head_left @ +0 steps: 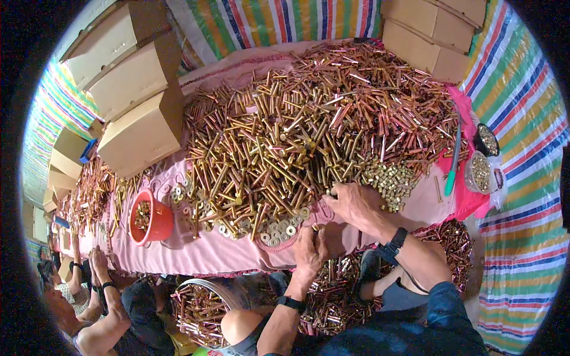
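Note:
My left hand (309, 252) is at the table's front edge, its fingers closed round a brass-coloured bolt (316, 228) of which only the end shows. Farther right, my right hand (356, 204) reaches over the cloth, thumb and fingers pinched together where the bolts meet the nuts; what they hold, if anything, is too small to tell. Beyond both hands spreads a big heap of long brass-coloured bolts (261, 154). Flat round washers (276, 230) lie just left of my left hand. A pile of small nuts (389, 181) sits to the right of my right hand.
Pink cloth (237, 255) covers the table. An orange-red tub (160, 222) of small parts stands left, cardboard boxes (142, 136) behind it. Small bowls (478, 172) and a green-handled tool (451, 178) lie right. More bolts (199, 314) are below; another person's hands (100, 264) show far left.

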`<state>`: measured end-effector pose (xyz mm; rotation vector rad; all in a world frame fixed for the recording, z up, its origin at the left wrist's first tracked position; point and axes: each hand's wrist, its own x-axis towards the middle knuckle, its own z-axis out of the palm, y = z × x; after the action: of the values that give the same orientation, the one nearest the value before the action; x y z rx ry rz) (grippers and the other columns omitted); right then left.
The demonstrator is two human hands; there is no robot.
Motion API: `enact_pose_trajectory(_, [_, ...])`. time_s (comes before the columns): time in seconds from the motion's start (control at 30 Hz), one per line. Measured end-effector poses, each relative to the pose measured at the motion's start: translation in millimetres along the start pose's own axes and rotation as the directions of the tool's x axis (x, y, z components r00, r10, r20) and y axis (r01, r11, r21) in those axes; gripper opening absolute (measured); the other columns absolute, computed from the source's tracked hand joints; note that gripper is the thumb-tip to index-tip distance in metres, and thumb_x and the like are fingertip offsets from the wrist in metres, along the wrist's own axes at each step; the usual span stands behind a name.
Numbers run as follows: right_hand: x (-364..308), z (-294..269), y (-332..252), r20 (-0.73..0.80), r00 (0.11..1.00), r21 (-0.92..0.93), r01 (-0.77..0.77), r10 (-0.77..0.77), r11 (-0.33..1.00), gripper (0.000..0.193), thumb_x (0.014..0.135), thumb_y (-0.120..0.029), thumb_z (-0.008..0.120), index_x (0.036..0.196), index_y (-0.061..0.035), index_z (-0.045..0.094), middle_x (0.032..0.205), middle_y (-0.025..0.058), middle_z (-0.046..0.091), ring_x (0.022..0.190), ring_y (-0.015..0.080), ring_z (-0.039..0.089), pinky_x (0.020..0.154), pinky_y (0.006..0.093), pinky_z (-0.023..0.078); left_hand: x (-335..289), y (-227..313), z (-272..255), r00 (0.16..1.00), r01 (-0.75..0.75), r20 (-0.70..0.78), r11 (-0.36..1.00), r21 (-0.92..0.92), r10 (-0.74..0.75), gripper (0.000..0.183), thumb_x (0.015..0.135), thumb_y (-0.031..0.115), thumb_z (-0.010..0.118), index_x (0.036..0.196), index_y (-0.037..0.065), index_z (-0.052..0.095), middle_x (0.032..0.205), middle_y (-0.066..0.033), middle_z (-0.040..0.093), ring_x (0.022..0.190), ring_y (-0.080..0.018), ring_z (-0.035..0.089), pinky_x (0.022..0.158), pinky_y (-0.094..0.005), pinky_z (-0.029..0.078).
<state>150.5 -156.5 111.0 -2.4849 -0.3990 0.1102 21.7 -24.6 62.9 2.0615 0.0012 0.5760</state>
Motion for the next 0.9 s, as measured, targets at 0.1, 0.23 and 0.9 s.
enact_pose_trajectory(0.1, [-1,-3,1,0.109,0.994,-0.002,0.013,-0.012,1.0,0.032,0.085,-0.029,0.072,0.083,0.0027,0.069,0.074,0.0241,0.067,0.064,0.0341,0.067,0.061,0.0435,0.052,0,0,0,1.0,-0.012,-0.003,1.0,-0.008,0.012,0.01,0.092,0.005,0.064,0.099,0.001,0.058,0.083,-0.0187,0.059,0.076,-0.0386,0.06,0.066,-0.0443,0.048])
enact_pose_trajectory(0.23, [-14,-3,10,0.209,0.959,0.162,0.161,-0.193,0.974,0.027,0.084,-0.025,0.071,0.088,0.0016,0.071,0.077,0.0196,0.072,0.065,0.0289,0.069,0.063,0.0401,0.054,-1,-1,1,0.999,-0.032,-0.04,0.999,-0.007,0.031,0.011,0.092,0.007,0.065,0.099,0.002,0.058,0.084,-0.0193,0.059,0.076,-0.0396,0.06,0.065,-0.0453,0.048])
enact_pose_trajectory(0.9, [-20,-9,40,-0.01,0.882,0.041,0.47,-0.47,0.881,0.02,0.09,-0.013,0.067,0.109,-0.0045,0.068,0.081,0.0115,0.061,0.07,0.0268,0.063,0.061,0.0387,0.052,0,-2,4,0.995,-0.084,-0.047,0.996,0.02,0.085,0.012,0.092,0.005,0.063,0.103,0.004,0.057,0.086,-0.0182,0.061,0.076,-0.0406,0.062,0.063,-0.0459,0.05])
